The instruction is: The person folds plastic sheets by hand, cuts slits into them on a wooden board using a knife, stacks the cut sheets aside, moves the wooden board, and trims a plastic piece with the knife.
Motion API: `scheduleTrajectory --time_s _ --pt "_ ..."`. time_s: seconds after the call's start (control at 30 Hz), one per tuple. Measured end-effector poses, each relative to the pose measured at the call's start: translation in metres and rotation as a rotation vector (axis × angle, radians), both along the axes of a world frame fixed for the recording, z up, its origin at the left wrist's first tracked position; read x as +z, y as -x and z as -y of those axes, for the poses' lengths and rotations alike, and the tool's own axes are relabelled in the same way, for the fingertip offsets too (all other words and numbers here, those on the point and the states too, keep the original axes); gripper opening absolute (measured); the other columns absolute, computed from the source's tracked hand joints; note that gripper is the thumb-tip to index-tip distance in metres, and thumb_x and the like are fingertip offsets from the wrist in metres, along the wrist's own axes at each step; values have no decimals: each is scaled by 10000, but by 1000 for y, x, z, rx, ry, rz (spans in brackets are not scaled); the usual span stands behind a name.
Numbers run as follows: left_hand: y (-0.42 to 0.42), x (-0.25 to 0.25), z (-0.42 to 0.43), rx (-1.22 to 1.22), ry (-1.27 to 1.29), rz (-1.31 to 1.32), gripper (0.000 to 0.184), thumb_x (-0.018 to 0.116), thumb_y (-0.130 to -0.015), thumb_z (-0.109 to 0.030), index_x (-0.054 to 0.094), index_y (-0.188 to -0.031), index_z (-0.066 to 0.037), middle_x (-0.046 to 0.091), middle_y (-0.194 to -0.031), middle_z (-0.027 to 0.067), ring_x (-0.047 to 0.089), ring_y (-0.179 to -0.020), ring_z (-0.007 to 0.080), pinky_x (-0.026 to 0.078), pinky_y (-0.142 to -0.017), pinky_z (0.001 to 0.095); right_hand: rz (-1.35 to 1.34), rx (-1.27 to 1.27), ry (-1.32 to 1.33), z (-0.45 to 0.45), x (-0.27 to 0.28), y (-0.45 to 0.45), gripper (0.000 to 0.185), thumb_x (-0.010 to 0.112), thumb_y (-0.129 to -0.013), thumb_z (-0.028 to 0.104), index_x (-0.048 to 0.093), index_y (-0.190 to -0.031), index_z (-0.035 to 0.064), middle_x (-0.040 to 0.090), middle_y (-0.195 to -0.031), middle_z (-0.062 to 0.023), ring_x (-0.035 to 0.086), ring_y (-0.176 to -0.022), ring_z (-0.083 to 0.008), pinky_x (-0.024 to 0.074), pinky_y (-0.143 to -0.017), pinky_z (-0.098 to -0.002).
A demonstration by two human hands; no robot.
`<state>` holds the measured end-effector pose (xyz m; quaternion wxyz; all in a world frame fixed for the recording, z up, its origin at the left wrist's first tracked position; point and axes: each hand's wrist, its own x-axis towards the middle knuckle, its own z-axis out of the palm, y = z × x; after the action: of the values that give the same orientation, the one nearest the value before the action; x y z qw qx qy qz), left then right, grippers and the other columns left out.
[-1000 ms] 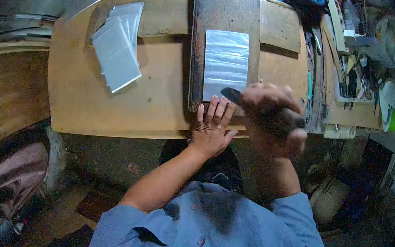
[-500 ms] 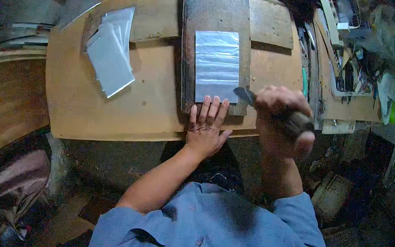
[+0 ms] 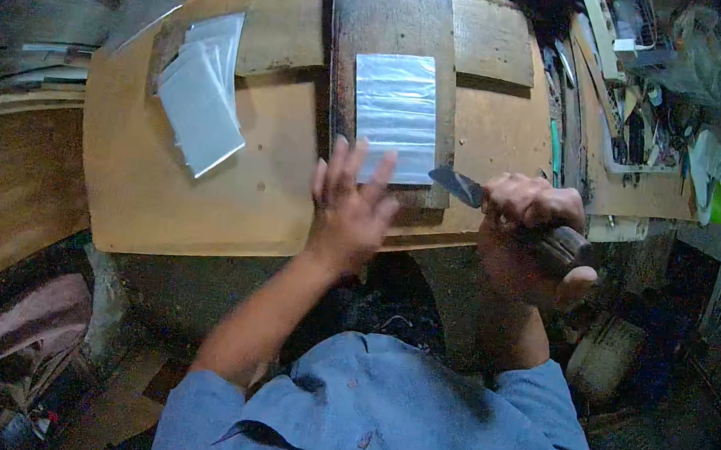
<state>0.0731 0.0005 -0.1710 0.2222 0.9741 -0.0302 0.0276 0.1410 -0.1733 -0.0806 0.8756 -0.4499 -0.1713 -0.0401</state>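
Observation:
A shiny clear plastic sheet or bag [image 3: 394, 117], with creases running across it, lies flat on a thick dark wooden board [image 3: 395, 13]. My left hand [image 3: 351, 210], slightly blurred, is at the sheet's lower left corner with its fingers spread; whether it touches the plastic I cannot tell. In my right hand [image 3: 528, 214] is a knife [image 3: 457, 186], gripped by its thick dark handle. The short, broad blade points left, its tip close to the sheet's lower right corner. To the left, a fanned stack of similar plastic sheets [image 3: 204, 107] rests on the tabletop.
The tan tabletop [image 3: 163, 219] ends at a front edge near my body. Flat wooden pieces [image 3: 495, 44] flank the thick board. At the right stands a white tray [image 3: 642, 165] of tools, with a green object [image 3: 719, 204] beside it.
My left hand has lifted off the sheet's lower edge and moved left. My right hand with the knife has shifted slightly right and down. The sheet has stayed nearly in place.

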Motion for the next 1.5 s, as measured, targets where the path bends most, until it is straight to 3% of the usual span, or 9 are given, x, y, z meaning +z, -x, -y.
scheduleTrajectory --time_s 0.17,0.43,0.57,0.67,0.83,0.93,1.0,1.2,1.5 --pt "-65 -4 -57 -59 12 12 606 638 -787 -336 424 -1353 -306 207 -1475 114 165 -1361 369 188 -1077 505 14 46 23 -18 0 12 727 550 -702 745 480 -864 40 452 -697 -59 417 -633 -188 380 -625 -343" --pt "-80 -20 -74 -193 -112 -141 609 610 -793 -474 365 -1349 -443 146 -1505 86 167 -1364 365 169 -1087 527 64 140 -64 -48 -7 20 768 545 -701 749 499 -914 12 492 -722 -83 474 -668 -207 409 -604 -354" --pt "-80 -27 -76 -187 -78 -128 624 613 -782 -492 358 -1350 -448 136 -1510 77 165 -1367 360 163 -1077 554 129 155 -54 -60 3 19 808 569 -673 756 528 -913 -14 502 -738 -92 493 -670 -217 427 -605 -360" --pt "-81 -28 -76 -192 -83 -123 628 615 -773 -506 364 -1346 -451 124 -1514 71 146 -1374 354 144 -1077 563 -197 79 225 -68 -1 20 666 594 -701 701 447 -797 58 410 -694 -48 397 -652 -193 361 -661 -360" --pt "-79 -23 -75 -184 -72 -156 619 613 -776 -498 367 -1343 -453 105 -1519 60 119 -1383 342 131 -1082 557 -7 158 -68 -57 -9 13 813 573 -675 744 559 -860 -48 566 -823 -149 537 -736 -239 447 -679 -353" --pt "-79 -25 -75 -188 -77 -122 623 611 -781 -492 358 -1348 -452 98 -1519 58 124 -1383 342 134 -1080 560 -116 -47 295 -51 1 26 801 576 -704 715 560 -908 -60 573 -799 -154 545 -753 -263 453 -707 -380" --pt "-80 -24 -75 -182 -79 -137 626 609 -782 -493 351 -1351 -453 97 -1519 58 125 -1382 343 135 -1080 559 -248 40 87 -55 0 18 720 596 -692 702 524 -909 19 485 -773 -89 457 -751 -225 390 -705 -389" --pt "-79 -24 -75 -186 -88 -166 629 606 -789 -485 339 -1358 -453 103 -1518 63 135 -1380 348 147 -1079 554 -146 4 189 -37 0 15 679 598 -699 677 484 -847 24 414 -715 -55 399 -667 -200 340 -663 -367" --pt "-79 -24 -74 -193 -94 -185 617 591 -797 -505 344 -1358 -445 73 -1526 63 124 -1384 348 134 -1083 556 -209 46 63 -18 4 4 641 635 -697 639 482 -847 36 423 -737 -52 417 -708 -208 348 -692 -362"
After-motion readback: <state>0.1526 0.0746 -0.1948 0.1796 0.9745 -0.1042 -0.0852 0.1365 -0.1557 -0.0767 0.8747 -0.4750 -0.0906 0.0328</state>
